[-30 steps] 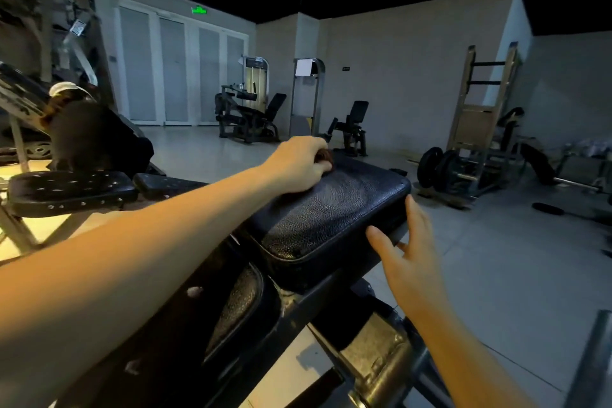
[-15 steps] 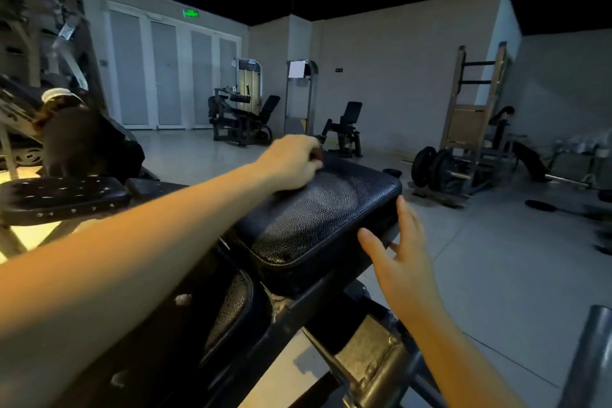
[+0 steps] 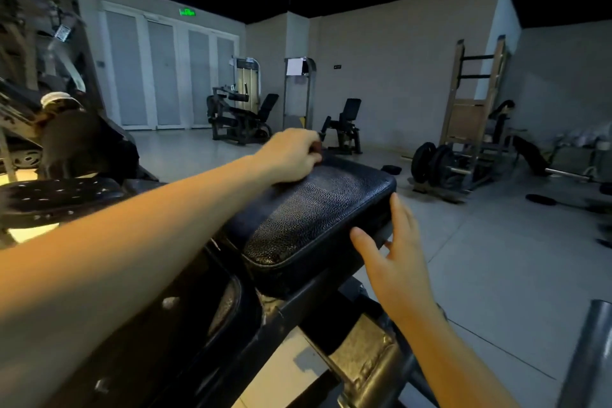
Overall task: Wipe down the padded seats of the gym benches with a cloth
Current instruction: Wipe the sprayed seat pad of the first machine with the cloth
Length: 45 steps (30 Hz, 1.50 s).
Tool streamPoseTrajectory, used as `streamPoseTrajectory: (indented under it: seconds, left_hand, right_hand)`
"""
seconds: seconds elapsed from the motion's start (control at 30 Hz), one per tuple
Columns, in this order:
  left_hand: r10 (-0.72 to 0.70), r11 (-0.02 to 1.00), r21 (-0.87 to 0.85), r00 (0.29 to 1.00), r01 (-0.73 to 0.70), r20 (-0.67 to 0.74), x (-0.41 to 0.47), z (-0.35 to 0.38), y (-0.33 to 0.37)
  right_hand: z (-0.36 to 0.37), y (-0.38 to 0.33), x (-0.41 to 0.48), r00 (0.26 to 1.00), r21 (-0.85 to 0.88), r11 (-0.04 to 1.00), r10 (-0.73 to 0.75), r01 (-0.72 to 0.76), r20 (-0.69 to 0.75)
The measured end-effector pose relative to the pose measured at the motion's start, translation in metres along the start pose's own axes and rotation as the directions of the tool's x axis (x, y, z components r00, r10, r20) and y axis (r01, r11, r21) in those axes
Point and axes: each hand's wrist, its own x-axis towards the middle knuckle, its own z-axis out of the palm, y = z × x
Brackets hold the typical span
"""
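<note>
- Hands first: the left hand (image 3: 291, 154) is gripping a small brown cloth (image 3: 317, 146) at the far end of the padded seat (image 3: 318, 215); the right hand (image 3: 394, 255) is holding nothing, fingers wide, beside the near edge.
- Rubbing every bit, edges too, is looking best.
- Bumpy black padding is shining; weight plates (image 3: 430, 162) are sitting on the grey floor (image 3: 496, 275) behind.

Our left hand (image 3: 291, 156) lies on the far left end of the bench (image 3: 318, 219) pad with the cloth (image 3: 317, 146) gripped at its far edge, and our right hand (image 3: 394, 262) sits just beside the pad's near right edge. Left of the bench we see a perforated seat (image 3: 56, 199); behind the bench, across the floor (image 3: 496, 258), a seated machine (image 3: 344, 126) stands near the far wall (image 3: 381, 76), with weight plates (image 3: 430, 162) off to its right
</note>
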Motion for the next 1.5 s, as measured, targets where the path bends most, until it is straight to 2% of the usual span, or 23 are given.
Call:
streamPoseTrajectory:
  seconds: [0.07,0.13,0.23,0.3,0.37,0.43,0.5,0.57,0.67,0.73,0.8,0.9,0.97,1.07,1.2,1.27,1.33,1.4,1.43,1.5]
  left_hand:
    - [0.099,0.991,-0.094,0.995,-0.1,-0.019,0.0,0.006,0.036]
    - [0.249,0.956,-0.168,0.968,-0.241,0.028,-0.021,0.002,0.058]
    - [0.387,0.904,-0.238,0.916,-0.356,0.102,-0.068,-0.013,0.042]
    - [0.31,0.939,-0.181,0.947,-0.291,0.088,-0.074,-0.021,0.008]
    - [0.164,0.986,-0.049,0.985,-0.162,0.044,-0.054,-0.018,-0.021]
    - [0.017,1.0,0.025,0.999,-0.018,0.032,-0.024,-0.008,-0.022]
    - [-0.029,0.999,0.024,1.0,0.029,0.006,0.001,0.003,-0.001]
    - [0.031,0.998,-0.047,0.999,-0.032,-0.021,0.011,0.012,0.03]
    - [0.267,0.951,-0.164,0.963,-0.26,0.022,-0.024,0.004,0.059]
    - [0.369,0.91,-0.222,0.928,-0.349,0.054,-0.06,-0.005,0.049]
    - [0.314,0.936,-0.184,0.948,-0.3,0.048,-0.073,-0.015,0.013]
    - [0.078,0.997,0.015,0.997,-0.079,0.02,-0.049,-0.016,-0.039]
    - [-0.041,0.998,0.05,0.999,0.04,0.02,-0.023,-0.01,-0.037]
    - [0.007,0.999,-0.046,1.0,-0.007,0.001,0.001,0.001,0.009]
    - [0.3,0.931,-0.243,0.95,-0.274,0.08,-0.045,-0.006,0.053]
    - [0.356,0.918,-0.216,0.931,-0.332,0.085,-0.071,-0.014,0.033]
    - [0.26,0.964,-0.066,0.964,-0.256,0.058,-0.071,-0.021,-0.007]
    - [0.086,0.992,0.088,0.996,-0.088,0.025,-0.055,-0.022,-0.035]
    - [0.009,0.994,0.111,1.0,-0.011,0.018,-0.046,-0.02,-0.037]
    - [-0.03,0.997,0.067,0.999,0.031,-0.009,-0.03,-0.009,-0.016]
  right_hand:
    - [-0.002,-0.003,-0.001,1.0,0.004,1.0,0.017,-0.017,0.011]
    - [-0.002,-0.005,-0.001,1.0,0.013,1.0,0.023,-0.023,0.01]
    - [-0.002,-0.003,0.001,1.0,0.023,1.0,0.018,-0.017,-0.018]
    - [-0.001,0.0,0.002,1.0,0.018,1.0,0.014,-0.014,-0.012]
    - [0.0,0.001,0.002,1.0,0.014,1.0,0.005,-0.005,-0.001]
    - [0.0,0.0,0.001,1.0,0.003,1.0,-0.007,0.007,-0.005]
    - [0.0,-0.003,-0.001,1.0,0.0,1.0,-0.008,0.008,-0.007]
    - [-0.001,-0.004,-0.002,1.0,-0.009,1.0,-0.01,0.01,-0.002]
    - [-0.002,-0.005,0.0,1.0,-0.003,1.0,-0.002,0.002,-0.009]
    - [-0.001,-0.002,0.001,1.0,0.015,1.0,0.001,-0.001,-0.018]
    - [0.0,0.0,0.0,1.0,0.015,1.0,0.005,-0.004,-0.009]
    - [0.0,0.0,0.0,1.0,0.005,1.0,-0.002,0.002,-0.002]
    - [0.0,-0.002,0.0,1.0,-0.001,1.0,-0.002,0.002,-0.005]
    - [-0.001,-0.004,-0.002,1.0,-0.006,1.0,-0.002,0.002,0.003]
    - [-0.002,-0.001,0.0,1.0,0.011,1.0,-0.01,0.01,-0.007]
    - [0.0,0.001,0.002,1.0,0.018,1.0,-0.004,0.004,-0.012]
    - [0.001,0.003,0.002,1.0,0.029,1.0,-0.005,0.005,-0.001]
    - [0.002,0.003,0.002,1.0,0.019,1.0,-0.014,0.014,0.0]
    - [0.002,0.002,0.002,1.0,0.01,1.0,-0.02,0.02,-0.004]
    - [0.002,0.0,0.001,1.0,-0.007,1.0,-0.023,0.023,-0.011]
